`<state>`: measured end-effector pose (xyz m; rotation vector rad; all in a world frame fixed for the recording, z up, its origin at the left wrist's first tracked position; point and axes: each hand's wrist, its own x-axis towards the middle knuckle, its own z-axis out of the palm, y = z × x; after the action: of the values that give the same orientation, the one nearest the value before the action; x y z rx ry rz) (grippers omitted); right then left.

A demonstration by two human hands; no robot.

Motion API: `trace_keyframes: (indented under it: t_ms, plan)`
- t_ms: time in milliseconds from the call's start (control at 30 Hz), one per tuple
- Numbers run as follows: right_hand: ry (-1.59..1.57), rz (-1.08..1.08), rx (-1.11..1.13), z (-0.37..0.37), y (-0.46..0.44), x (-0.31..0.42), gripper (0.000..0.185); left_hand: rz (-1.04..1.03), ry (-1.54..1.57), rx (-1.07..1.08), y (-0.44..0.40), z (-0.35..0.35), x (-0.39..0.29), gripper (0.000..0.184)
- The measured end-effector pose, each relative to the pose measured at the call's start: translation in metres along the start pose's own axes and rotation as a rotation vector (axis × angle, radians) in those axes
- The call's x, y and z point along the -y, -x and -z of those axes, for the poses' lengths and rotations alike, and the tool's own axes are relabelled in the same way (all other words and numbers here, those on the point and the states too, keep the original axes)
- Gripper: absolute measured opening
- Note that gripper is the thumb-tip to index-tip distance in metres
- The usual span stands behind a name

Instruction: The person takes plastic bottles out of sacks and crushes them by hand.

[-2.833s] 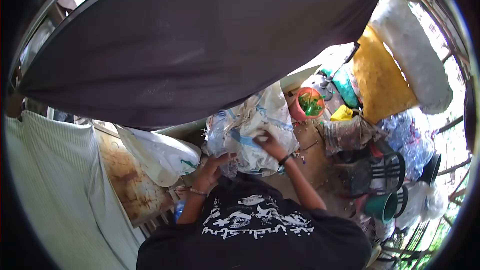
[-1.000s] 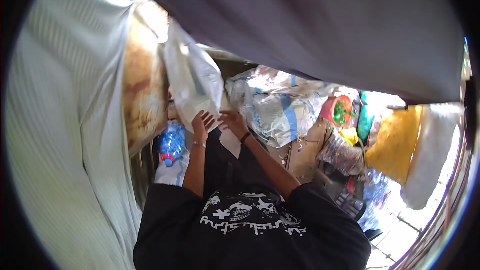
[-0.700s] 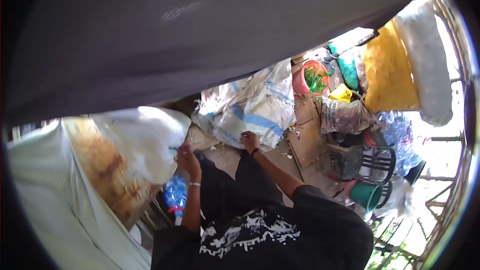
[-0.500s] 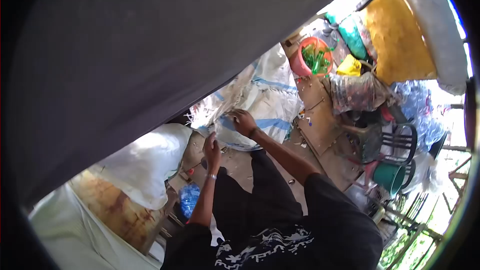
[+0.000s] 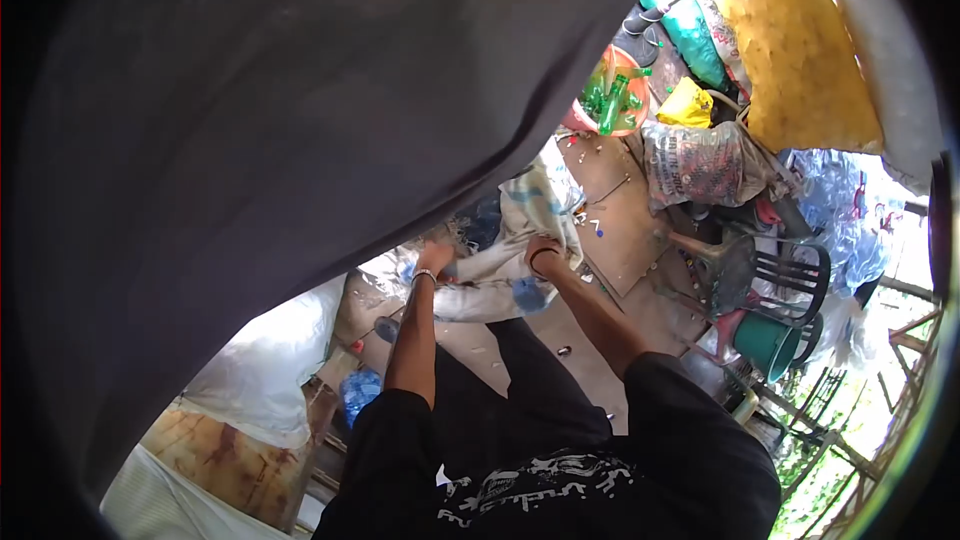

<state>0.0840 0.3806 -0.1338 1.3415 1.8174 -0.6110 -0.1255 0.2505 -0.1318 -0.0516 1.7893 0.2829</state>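
Observation:
A large white woven sack with blue stripes (image 5: 485, 298) lies crumpled in front of my legs. My left hand (image 5: 434, 258) is closed on its left edge, beside something blue. My right hand (image 5: 543, 250) is closed on the sack's right part, with most of its fingers hidden behind folds. Between the hands the sack gapes, with dark and pale contents inside that I cannot make out. Dark cloth hangs over its far side.
Dark cloth (image 5: 280, 120) fills the upper left. To the right are a pink bucket with green bottles (image 5: 612, 105), a filled sack (image 5: 700, 162), a dark plastic chair (image 5: 790, 280) and a green bucket (image 5: 768, 342). A blue bottle (image 5: 360, 392) and white sack (image 5: 275, 365) sit at left.
My hands left the white sack at left and went to the striped sack, which they now grip. The sack has been pulled open and folded. The view has turned.

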Motion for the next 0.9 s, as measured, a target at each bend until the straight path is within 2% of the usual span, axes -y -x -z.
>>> trace_keyframes:
  t_ms: [33,100,167,200,233,267,300,400,500,567,600,633,667,733,800,833,867,900]
  plan:
    - [-0.037,0.015,0.003,0.009,-0.011,-0.001,0.035,0.005,0.009,0.012,-0.016,-0.013,0.001,0.037]
    - [0.016,0.259,-0.036,-0.002,-0.063,0.01,0.03,-0.247,-0.622,0.434,-0.046,-0.046,0.01,0.046]
    - [-0.607,0.295,0.076,0.071,-0.012,0.078,0.026,-1.43,-0.883,0.002,-0.118,-0.132,0.071,0.022]
    - [-0.935,0.204,0.249,0.073,-0.014,0.111,0.037,-1.3,-0.684,-0.005,-0.101,-0.149,0.072,0.026]
    - [-0.809,0.345,0.018,0.047,-0.051,0.14,0.03,-1.009,-0.403,0.062,-0.064,-0.157,0.064,0.03]
    - [-0.649,0.44,-0.235,0.018,-0.092,0.169,0.024,-0.821,-0.237,0.09,-0.033,-0.164,0.059,0.034]
    - [-0.526,0.455,-0.334,0.007,-0.114,0.184,0.024,-0.755,-0.17,0.103,-0.011,-0.167,0.06,0.038]
    - [-0.323,0.377,-0.333,-0.017,-0.167,0.204,0.027,-0.646,-0.111,0.155,0.028,-0.159,0.066,0.05]
    - [-0.195,0.282,-0.307,-0.043,-0.211,0.202,0.029,-0.519,-0.249,0.325,0.019,-0.136,0.071,0.056]
    - [-0.142,0.253,-0.318,-0.059,-0.226,0.194,0.032,-0.452,-0.289,0.404,-0.016,-0.145,0.112,0.058]
    - [-0.125,0.25,-0.321,-0.07,-0.227,0.189,0.033,-0.399,-0.135,0.299,-0.062,-0.161,0.161,0.05]
    - [-0.111,0.256,-0.326,-0.084,-0.225,0.183,0.034,-0.345,0.018,0.189,-0.07,-0.153,0.176,0.043]
    - [-0.111,0.267,-0.334,-0.096,-0.217,0.177,0.035,-0.216,0.08,0.195,-0.071,-0.142,0.194,0.04]
    - [-0.126,0.309,-0.385,-0.116,-0.19,0.16,0.037,-0.105,0.138,0.202,-0.056,-0.115,0.197,0.037]
    - [-0.161,0.311,-0.336,-0.131,-0.155,0.142,0.039,0.284,0.667,0.21,-0.053,-0.114,0.213,0.035]
    - [-0.17,0.09,0.123,-0.117,-0.136,0.138,0.042,0.303,0.635,0.254,-0.046,-0.11,0.209,0.037]
    - [-0.147,0.045,0.169,-0.112,-0.106,0.135,0.041,0.275,0.631,0.257,-0.033,-0.107,0.199,0.037]
    - [-0.262,0.043,0.123,-0.119,-0.083,0.131,0.038,0.135,0.552,0.242,-0.013,-0.102,0.192,0.038]
